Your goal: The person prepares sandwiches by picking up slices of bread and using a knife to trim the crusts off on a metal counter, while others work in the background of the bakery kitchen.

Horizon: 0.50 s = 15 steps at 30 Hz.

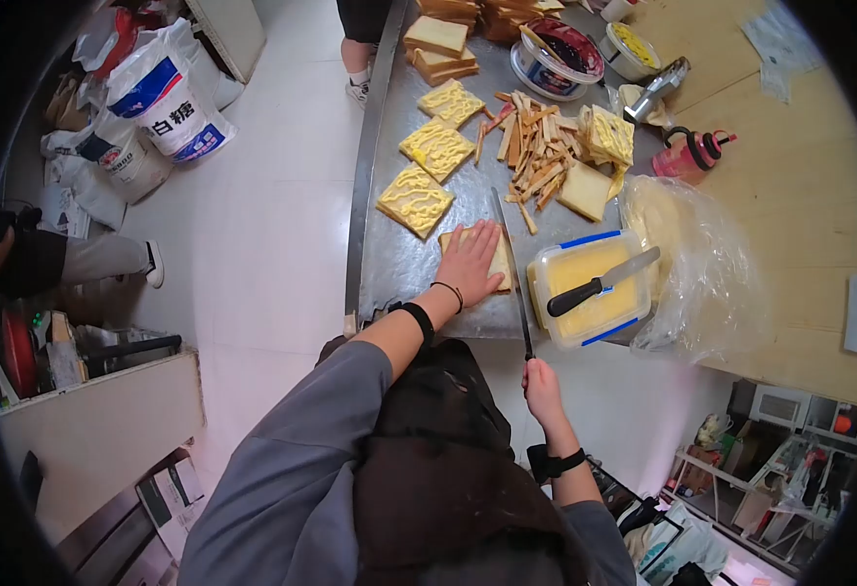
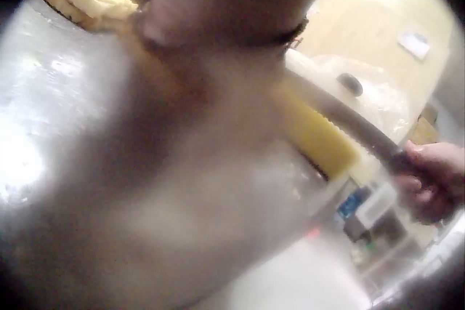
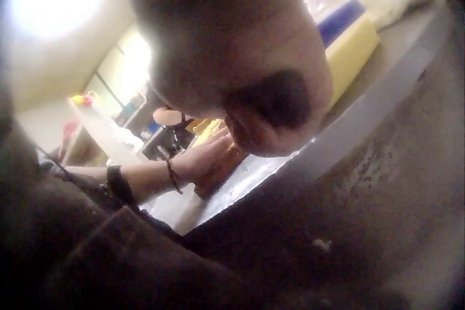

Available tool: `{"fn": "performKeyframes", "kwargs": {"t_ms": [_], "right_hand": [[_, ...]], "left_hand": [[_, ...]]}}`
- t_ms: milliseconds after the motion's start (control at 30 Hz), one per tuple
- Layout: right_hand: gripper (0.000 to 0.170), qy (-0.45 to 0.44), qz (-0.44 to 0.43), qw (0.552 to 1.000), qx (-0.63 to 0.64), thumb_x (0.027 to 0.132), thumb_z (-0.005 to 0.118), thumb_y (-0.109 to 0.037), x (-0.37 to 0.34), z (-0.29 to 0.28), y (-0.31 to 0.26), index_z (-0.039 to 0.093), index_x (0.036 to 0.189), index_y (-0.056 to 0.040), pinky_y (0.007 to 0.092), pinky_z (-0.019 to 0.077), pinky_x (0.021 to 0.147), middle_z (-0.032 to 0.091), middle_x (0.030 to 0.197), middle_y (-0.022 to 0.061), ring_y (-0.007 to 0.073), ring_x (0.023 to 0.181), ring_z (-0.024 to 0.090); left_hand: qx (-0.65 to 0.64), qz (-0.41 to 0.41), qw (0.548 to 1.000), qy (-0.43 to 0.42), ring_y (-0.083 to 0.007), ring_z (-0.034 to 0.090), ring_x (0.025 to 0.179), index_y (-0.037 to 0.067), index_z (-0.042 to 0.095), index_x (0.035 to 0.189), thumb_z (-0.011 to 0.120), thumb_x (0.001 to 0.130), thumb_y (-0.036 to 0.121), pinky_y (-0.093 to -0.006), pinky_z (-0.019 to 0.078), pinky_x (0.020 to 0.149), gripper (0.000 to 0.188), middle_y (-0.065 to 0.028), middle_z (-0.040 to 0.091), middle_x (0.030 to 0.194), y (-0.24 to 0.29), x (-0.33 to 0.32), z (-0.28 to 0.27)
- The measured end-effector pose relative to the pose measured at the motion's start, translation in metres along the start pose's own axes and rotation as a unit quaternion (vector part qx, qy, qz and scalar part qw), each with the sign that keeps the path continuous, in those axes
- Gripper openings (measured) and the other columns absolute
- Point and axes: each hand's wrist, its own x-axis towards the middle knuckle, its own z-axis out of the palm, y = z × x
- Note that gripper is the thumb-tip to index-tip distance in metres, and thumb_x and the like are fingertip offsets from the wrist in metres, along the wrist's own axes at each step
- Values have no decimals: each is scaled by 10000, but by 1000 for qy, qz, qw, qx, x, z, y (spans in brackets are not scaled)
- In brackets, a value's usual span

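In the head view my left hand (image 1: 471,260) lies flat on a sandwich (image 1: 501,262) near the table's front edge, fingers straight and slightly spread. The hand hides most of the bread. My right hand (image 1: 543,389) grips the handle of a long bread knife (image 1: 523,317), whose blade runs along the bread's right side, pointing away from me. The left wrist view shows the serrated blade (image 2: 356,127) and the right-hand fingers (image 2: 434,172) curled round the handle. Three bread slices with yellow sauce (image 1: 415,200) lie beyond the left hand.
A lidded tub (image 1: 585,327) with a spreading knife (image 1: 612,278) on top stands to the right. Cut crusts (image 1: 536,146) are heaped behind, beside stacked bread (image 1: 587,190). Further back are a jam tub (image 1: 551,83), a pink bottle (image 1: 681,159) and a plastic bag (image 1: 717,283).
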Motion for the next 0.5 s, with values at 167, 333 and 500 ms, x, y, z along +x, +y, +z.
{"fn": "performKeyframes", "kwargs": {"t_ms": [167, 333, 500], "right_hand": [[363, 7, 15, 1000, 14, 1052, 382, -359, 0, 6, 13, 490, 810, -111, 228, 338, 447, 466, 632, -28, 58, 495, 410], [384, 16, 53, 998, 25, 1046, 385, -314, -3, 7, -12, 482, 770, -66, 292, 389, 568, 470, 640, 12, 119, 599, 463], [371, 10, 39, 999, 15, 1048, 383, -339, 2, 9, 3, 485, 789, -94, 253, 354, 486, 467, 632, -12, 83, 526, 426]], "left_hand": [[9, -2, 1000, 3, -259, 236, 1463, 15, 262, 1508, 519, 882, 482, -489, 131, 1190, 822, -134, 273, 1574, 1, 0, 3], [10, -8, 1000, -26, -256, 204, 1475, 14, 253, 1513, 501, 892, 489, -494, 98, 1197, 820, -134, 253, 1583, 1, 1, -1], [5, -9, 1000, -27, -258, 198, 1477, 12, 255, 1510, 504, 890, 489, -495, 96, 1197, 821, -137, 251, 1583, 2, 1, -2]]}}
